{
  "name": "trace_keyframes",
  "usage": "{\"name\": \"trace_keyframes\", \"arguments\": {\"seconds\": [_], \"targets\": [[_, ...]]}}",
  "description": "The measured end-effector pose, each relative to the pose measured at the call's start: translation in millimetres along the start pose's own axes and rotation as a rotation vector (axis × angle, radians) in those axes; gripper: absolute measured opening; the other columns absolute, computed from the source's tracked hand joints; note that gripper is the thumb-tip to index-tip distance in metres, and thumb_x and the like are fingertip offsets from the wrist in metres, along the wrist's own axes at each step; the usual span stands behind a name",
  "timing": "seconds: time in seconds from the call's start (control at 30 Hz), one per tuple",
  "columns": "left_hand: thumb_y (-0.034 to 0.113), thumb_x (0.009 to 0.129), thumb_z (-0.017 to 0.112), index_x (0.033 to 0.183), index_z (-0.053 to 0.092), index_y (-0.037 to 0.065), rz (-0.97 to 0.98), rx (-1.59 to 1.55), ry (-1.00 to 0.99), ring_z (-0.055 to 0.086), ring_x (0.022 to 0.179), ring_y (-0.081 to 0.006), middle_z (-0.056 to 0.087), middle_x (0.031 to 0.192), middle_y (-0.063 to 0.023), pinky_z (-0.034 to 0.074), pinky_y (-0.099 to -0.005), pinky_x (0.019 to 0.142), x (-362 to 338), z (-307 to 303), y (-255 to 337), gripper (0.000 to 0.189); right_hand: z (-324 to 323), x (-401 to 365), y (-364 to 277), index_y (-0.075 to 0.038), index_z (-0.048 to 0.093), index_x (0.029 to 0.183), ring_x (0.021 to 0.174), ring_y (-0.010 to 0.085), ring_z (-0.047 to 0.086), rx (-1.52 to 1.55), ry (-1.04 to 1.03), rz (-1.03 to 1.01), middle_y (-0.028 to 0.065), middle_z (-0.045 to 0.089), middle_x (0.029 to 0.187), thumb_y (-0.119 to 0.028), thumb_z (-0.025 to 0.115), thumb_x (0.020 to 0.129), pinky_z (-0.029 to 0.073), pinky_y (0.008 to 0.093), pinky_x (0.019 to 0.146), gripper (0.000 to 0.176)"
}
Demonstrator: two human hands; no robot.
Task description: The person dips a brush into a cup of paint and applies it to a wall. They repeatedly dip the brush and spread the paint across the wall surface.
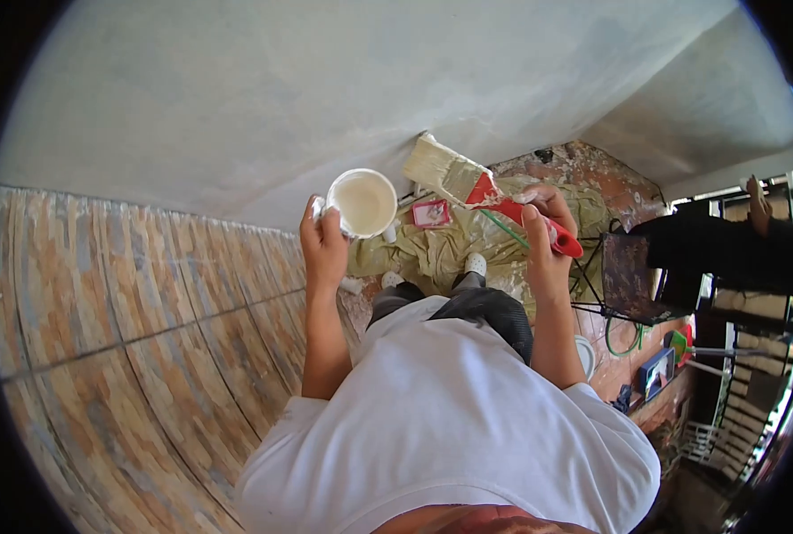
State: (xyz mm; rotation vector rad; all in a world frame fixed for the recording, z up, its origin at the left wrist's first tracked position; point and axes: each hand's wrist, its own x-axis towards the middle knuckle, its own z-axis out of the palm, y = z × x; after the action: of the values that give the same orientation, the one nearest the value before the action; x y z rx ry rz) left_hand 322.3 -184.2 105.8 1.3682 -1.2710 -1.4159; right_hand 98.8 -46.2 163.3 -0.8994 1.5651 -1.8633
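My left hand [325, 238] grips the rim of a white cup [361, 203] that holds cream-coloured paint. To its right, my right hand [549, 222] is closed round the red handle of a wide paintbrush [481, 190]. The brush is tilted, its bristles up and to the left, coated with pale paint. The bristle tips appear close to the grey wall [263, 98]; whether they touch it I cannot tell. A gap separates the cup from the brush.
A greenish drop cloth [494, 245] covers floor below, with a red-edged tray [431, 213] on it. A paint-spattered chair [632, 276] stands at the right. Stone-patterned tiles [147, 303] line the left side. A blue box [657, 373] lies at lower right.
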Motion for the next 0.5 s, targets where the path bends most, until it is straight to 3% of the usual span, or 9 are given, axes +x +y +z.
{"name": "trace_keyframes", "arguments": {"seconds": [0.03, 0.13, 0.17, 0.23, 0.27, 0.33, 0.37, 0.43, 0.5], "targets": [[0.026, 0.089, 0.049, 0.132, 0.036, 0.002, -0.008, 0.016, -0.046, 0.049, 0.071, -0.0069, 0.054, 0.086, -0.0028, 0.042, -0.0216, 0.055, -3, 11, -1, 0.051, -10, 1, -1, -0.003, 0.056, 0.086, 0.073, 0.0047, 0.046, 0.031, 0.009, 0.017, -0.0021, 0.054, 0.082, -0.014, 0.056, 0.087, 0.036, 0.0182, 0.064, 0.011], [0.025, 0.090, 0.048, 0.132, 0.034, 0.000, -0.010, 0.073, -0.019, 0.050, 0.071, -0.0071, 0.054, 0.086, -0.0035, 0.043, -0.0218, 0.055, -16, 53, 7, 0.051, -42, 8, -1, -0.004, 0.054, 0.084, 0.075, 0.0062, 0.048, 0.024, -0.049, 0.044, 0.0001, 0.056, 0.081, -0.012, 0.058, 0.084, 0.037, 0.0185, 0.063, 0.009], [0.014, 0.091, 0.044, 0.119, 0.044, -0.002, 0.089, 0.022, -0.036, 0.040, 0.054, -0.0031, 0.048, 0.068, 0.0017, 0.034, -0.0196, 0.045, -18, 69, 6, 0.032, -51, 11, 2, -0.004, 0.054, 0.084, 0.075, 0.0062, 0.048, 0.037, -0.039, 0.045, 0.0001, 0.056, 0.081, -0.012, 0.058, 0.084, 0.037, 0.0185, 0.063, 0.009], [0.015, 0.091, 0.044, 0.118, 0.044, -0.002, 0.087, 0.023, -0.029, 0.040, 0.053, -0.0030, 0.047, 0.067, 0.0023, 0.033, -0.0195, 0.044, -24, 97, 3, 0.032, -71, 16, 8, -0.005, 0.055, 0.082, 0.071, 0.0108, 0.049, -0.089, -0.062, -0.153, 0.0029, 0.056, 0.078, -0.010, 0.061, 0.079, 0.036, 0.0229, 0.061, 0.009], [0.015, 0.091, 0.045, 0.117, 0.045, -0.001, 0.078, 0.007, -0.011, 0.039, 0.052, -0.0029, 0.047, 0.066, 0.0029, 0.033, -0.0194, 0.044, -29, 110, 1, 0.031, -83, 20, 9, -0.005, 0.055, 0.082, 0.071, 0.0108, 0.049, -0.079, -0.041, -0.148, 0.0029, 0.056, 0.078, -0.010, 0.061, 0.079, 0.036, 0.0229, 0.061, 0.009], [0.015, 0.091, 0.044, 0.112, 0.047, 0.000, 0.061, 0.005, 0.036, 0.039, 0.052, -0.0027, 0.046, 0.065, 0.0037, 0.032, -0.0197, 0.044, -37, 139, 0, 0.026, -107, 35, 7, -0.007, 0.056, 0.080, 0.066, 0.0176, 0.048, -0.322, -0.214, -0.353, 0.0049, 0.056, 0.075, -0.009, 0.063, 0.073, 0.035, 0.0280, 0.063, 0.011], [0.015, 0.091, 0.044, 0.114, 0.046, -0.001, 0.055, -0.006, 0.035, 0.039, 0.052, -0.0026, 0.046, 0.065, 0.0035, 0.032, -0.0200, 0.043, -39, 150, -1, 0.028, -113, 40, 2, -0.007, 0.057, 0.079, 0.064, 0.0213, 0.046, -0.355, -0.221, -0.347, 0.0051, 0.055, 0.074, -0.008, 0.063, 0.067, 0.033, 0.0307, 0.066, 0.014], [0.015, 0.091, 0.044, 0.115, 0.046, -0.001, 0.049, -0.021, 0.044, 0.039, 0.052, -0.0025, 0.046, 0.065, 0.0034, 0.031, -0.0203, 0.043, -43, 171, 1, 0.029, -128, 55, -2, -0.008, 0.057, 0.079, 0.064, 0.0213, 0.046, -0.418, -0.290, -0.417, 0.0050, 0.055, 0.074, -0.008, 0.063, 0.066, 0.033, 0.0307, 0.065, 0.014], [0.013, 0.091, 0.043, 0.107, 0.048, -0.001, 0.065, 0.012, 0.004, 0.039, 0.055, -0.0031, 0.047, 0.067, 0.0024, 0.032, -0.0207, 0.046, -48, 184, 3, 0.023, -136, 67, -5, -0.009, 0.058, 0.079, 0.064, 0.0209, 0.047, -0.532, -0.413, -0.489, 0.0046, 0.055, 0.070, -0.011, 0.065, 0.064, 0.034, 0.0308, 0.065, 0.017]]}}
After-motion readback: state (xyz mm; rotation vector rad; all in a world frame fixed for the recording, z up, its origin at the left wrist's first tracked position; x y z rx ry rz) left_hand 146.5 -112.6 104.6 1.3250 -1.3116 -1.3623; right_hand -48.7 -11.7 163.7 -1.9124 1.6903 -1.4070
